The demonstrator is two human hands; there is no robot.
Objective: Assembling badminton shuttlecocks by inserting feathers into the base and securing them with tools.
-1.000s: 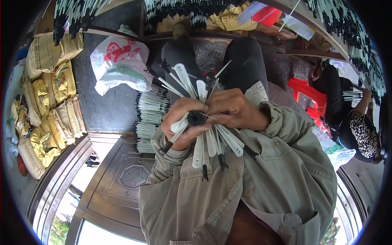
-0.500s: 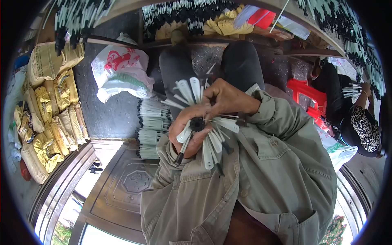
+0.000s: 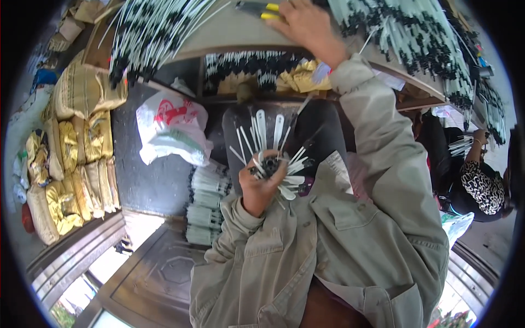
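My left hand (image 3: 261,183) is wrapped round a bundle of thin white plastic sticks (image 3: 262,131) above my lap. Some sticks have flat, rounded ends with a small hole, and they fan out on several sides. Dark ends (image 3: 269,164) cluster at the middle of the bundle, over my fist. At the top of the view, my right hand (image 3: 309,24) reaches onto the worktable (image 3: 235,35). Its thumb and fingers close on the yellow handles of what look like pliers (image 3: 254,8), whose dark jaws point left. Blur softens the fingertips.
Heaps of white sticks with black ends (image 3: 158,33) lie on the table's left and right (image 3: 394,44). Bundled sticks (image 3: 205,205) are stacked left of my lap. A white plastic bag (image 3: 172,123), wrapped packs (image 3: 82,180) and another person (image 3: 481,186) at the right surround me.
My right hand has left the bundle and moved up and forward to the yellow-handled pliers. My left hand keeps the bundle. The view has shifted, showing more of the table.
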